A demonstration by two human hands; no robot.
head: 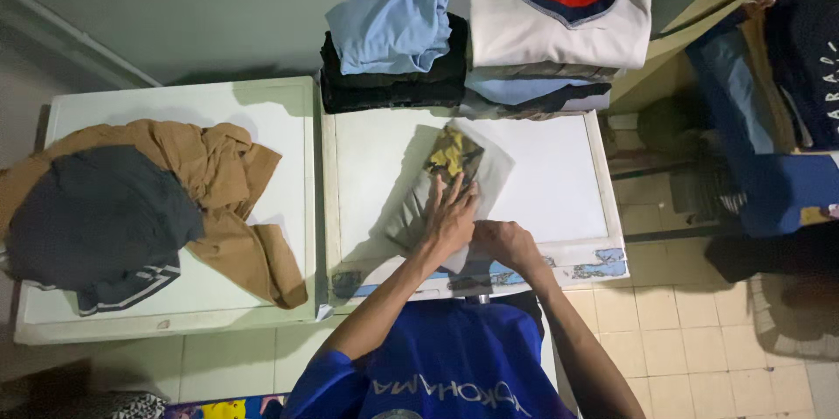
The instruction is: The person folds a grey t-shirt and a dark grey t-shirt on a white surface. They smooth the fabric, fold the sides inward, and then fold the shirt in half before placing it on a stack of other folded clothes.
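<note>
A white folded garment (pixel 489 166) with a yellow-and-dark print (pixel 453 153) lies on the right white table (pixel 551 183). My left hand (pixel 450 218) rests flat on it with the fingers spread, pressing it down. My right hand (pixel 505 242) grips the garment's near edge close to the table's front rim. Both forearms reach in from the bottom of the view.
Two stacks of folded clothes stand at the table's back: light blue on black (pixel 393 43) and a white shirt with a red collar (pixel 559 21). A brown garment (pixel 227 183) and a dark grey one (pixel 96 218) lie loose on the left table. Hanging clothes (pixel 778 96) are at right.
</note>
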